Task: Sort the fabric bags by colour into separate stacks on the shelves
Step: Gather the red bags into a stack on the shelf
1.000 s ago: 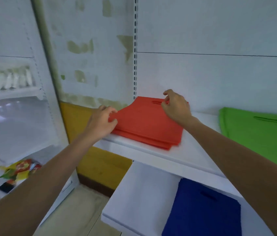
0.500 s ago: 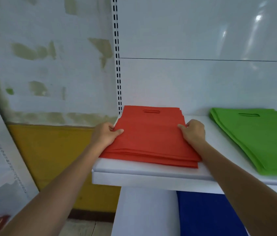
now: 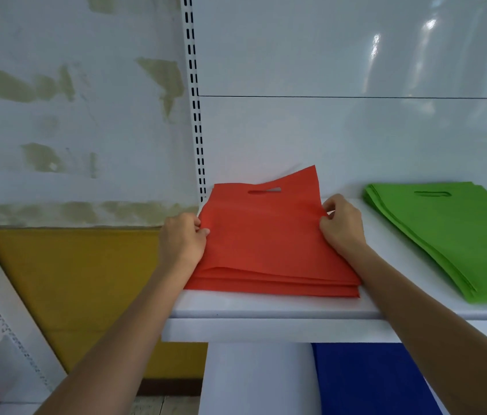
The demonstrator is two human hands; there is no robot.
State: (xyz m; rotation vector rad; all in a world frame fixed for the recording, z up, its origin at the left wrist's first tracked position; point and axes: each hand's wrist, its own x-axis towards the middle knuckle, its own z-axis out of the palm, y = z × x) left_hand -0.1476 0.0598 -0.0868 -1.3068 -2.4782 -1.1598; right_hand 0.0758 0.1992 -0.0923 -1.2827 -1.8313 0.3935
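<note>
The top red bag's (image 3: 266, 232) far corner has lifted. Left hand (image 3: 183, 239) and right hand (image 3: 341, 224) pinch its side edges. Green stack (image 3: 451, 232) lies nearby.

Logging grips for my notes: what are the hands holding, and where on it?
Both hold the red bag stack: left hand pinches its left edge, right hand its right edge.

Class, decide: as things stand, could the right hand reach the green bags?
Probably yes: the right hand pinches the edge of the red bags, and only bare shelf lies between it and the green bags.
</note>
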